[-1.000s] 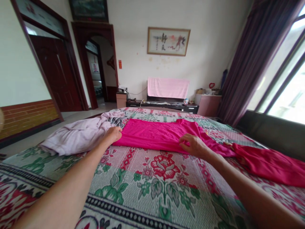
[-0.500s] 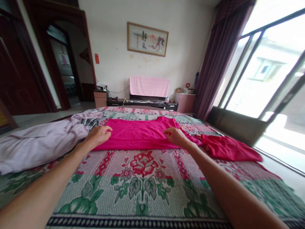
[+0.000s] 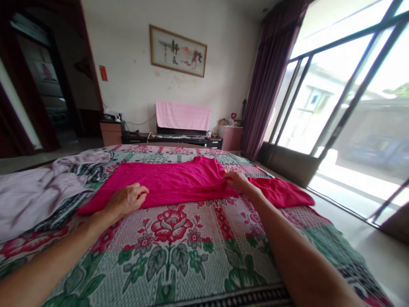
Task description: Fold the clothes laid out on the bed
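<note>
A bright pink shirt [image 3: 159,175] lies spread sideways across the flowered bed cover [image 3: 172,251], its front strip creased lengthwise. My left hand [image 3: 128,198] rests over the shirt's front edge, left of the middle. Its fingers are curled closed, and whether cloth is between them is hidden. At the shirt's right end, my right hand [image 3: 237,182] pinches the pink cloth, which bunches up at the fingertips. Just beyond that hand lies a folded red garment [image 3: 281,192].
A pale lilac garment [image 3: 35,192] is heaped on the left, with a black-and-white patterned cloth [image 3: 68,209] by it. A low cabinet [image 3: 134,139] and a pink cloth-draped screen [image 3: 183,115] stand at the far wall. Large windows [image 3: 326,102] line the right.
The view has turned to the right. My left hand has come nearer along the shirt's front edge. My right hand has shifted to the shirt's right end and gathered its cloth.
</note>
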{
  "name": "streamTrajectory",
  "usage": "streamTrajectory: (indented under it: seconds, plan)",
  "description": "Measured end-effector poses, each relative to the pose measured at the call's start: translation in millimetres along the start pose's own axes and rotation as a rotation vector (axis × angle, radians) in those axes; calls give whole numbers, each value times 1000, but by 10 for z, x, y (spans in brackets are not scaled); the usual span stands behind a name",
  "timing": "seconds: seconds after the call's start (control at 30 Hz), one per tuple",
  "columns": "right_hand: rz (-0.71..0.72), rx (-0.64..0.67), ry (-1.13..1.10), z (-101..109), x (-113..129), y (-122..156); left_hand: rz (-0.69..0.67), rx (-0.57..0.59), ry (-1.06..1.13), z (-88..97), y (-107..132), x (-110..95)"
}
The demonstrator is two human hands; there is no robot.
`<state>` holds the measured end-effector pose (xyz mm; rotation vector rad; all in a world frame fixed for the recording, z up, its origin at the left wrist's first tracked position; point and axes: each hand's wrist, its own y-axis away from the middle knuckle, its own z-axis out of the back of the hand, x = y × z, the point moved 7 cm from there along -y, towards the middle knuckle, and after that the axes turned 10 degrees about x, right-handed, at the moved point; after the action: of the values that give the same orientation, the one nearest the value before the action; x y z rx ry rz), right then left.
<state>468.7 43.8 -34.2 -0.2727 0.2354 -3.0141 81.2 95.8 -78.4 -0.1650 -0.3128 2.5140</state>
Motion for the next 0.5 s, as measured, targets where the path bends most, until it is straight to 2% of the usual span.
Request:
streamTrajectory:
  seconds: [0.2,0.3,0.37,0.43,0.5]
  plan:
    - [-239,-190,-85,202,-106,-68,39,23,-30,-5,-1,-14]
    - [-339,-283,-229,223,-285,-125,51,28,-47,-6,-1,-18]
    - [-432,-318,-249,226,-455,-143,49,29,-48,-5,-1,-19]
    - [-483,-266,-176,199,-582,-181,50,32,-46,-4,0,-21]
    - [-452,-144,-88,128,-632,-249,51,32,-44,0,3,-26]
